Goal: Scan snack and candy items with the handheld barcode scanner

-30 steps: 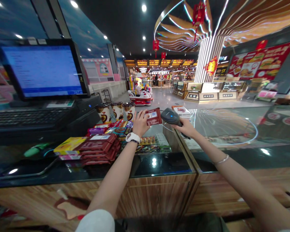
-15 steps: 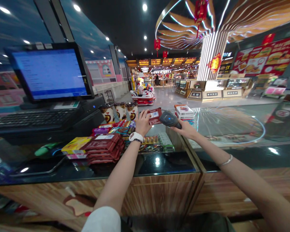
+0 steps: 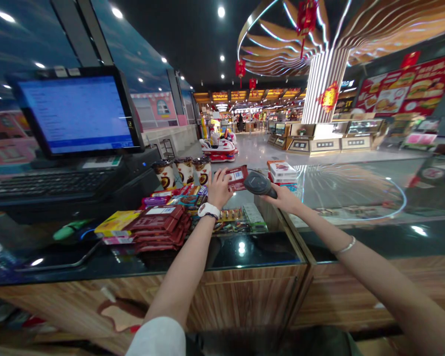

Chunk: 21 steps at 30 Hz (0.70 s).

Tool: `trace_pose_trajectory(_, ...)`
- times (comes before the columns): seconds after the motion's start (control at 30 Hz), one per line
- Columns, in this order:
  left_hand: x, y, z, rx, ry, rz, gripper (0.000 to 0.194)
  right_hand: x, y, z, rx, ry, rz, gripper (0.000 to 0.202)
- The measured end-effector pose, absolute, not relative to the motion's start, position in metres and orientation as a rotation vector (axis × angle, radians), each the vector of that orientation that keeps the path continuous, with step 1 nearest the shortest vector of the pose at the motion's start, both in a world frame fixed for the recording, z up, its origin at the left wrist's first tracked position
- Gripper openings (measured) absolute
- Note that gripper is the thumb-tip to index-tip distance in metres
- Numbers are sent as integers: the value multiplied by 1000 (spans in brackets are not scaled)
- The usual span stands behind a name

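Observation:
Between the fingers of my left hand (image 3: 218, 189) is a dark red-brown snack packet (image 3: 238, 177), its white barcode label facing me. My right hand (image 3: 285, 199) is wrapped round the handle of a grey-black barcode scanner (image 3: 258, 183). The scanner's head sits just right of the packet, close to its edge; I cannot tell whether they touch. A stack of similar red-brown packets (image 3: 159, 225) lies on the counter left of my left forearm. Beside that stack are yellow boxes (image 3: 115, 223). Behind my left hand stand lidded cups (image 3: 184, 170).
A monitor (image 3: 76, 111) and a keyboard (image 3: 52, 183) occupy the left. Several colourful snack packs (image 3: 185, 198) cover the middle of the counter (image 3: 255, 249). White boxes (image 3: 283, 169) are stacked beyond my right hand, near the glass top (image 3: 350, 193). A dark tablet-like device (image 3: 59, 254) lies at lower left.
Both hands, the packet and the scanner stay almost where they were. A small blue light seen on the scanner's head earlier no longer shows.

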<state>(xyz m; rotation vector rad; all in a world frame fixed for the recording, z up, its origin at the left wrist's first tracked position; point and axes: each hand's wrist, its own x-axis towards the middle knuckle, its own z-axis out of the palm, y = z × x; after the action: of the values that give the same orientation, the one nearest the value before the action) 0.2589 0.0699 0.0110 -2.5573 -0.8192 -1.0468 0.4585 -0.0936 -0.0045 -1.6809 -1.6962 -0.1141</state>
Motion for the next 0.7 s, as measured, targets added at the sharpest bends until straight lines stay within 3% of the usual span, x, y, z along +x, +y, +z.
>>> trace_pose_trajectory(0.7, 259, 72, 13, -2576, -806, -1067, 38, 470, -88, -11, -1255, -1647, -165, 56)
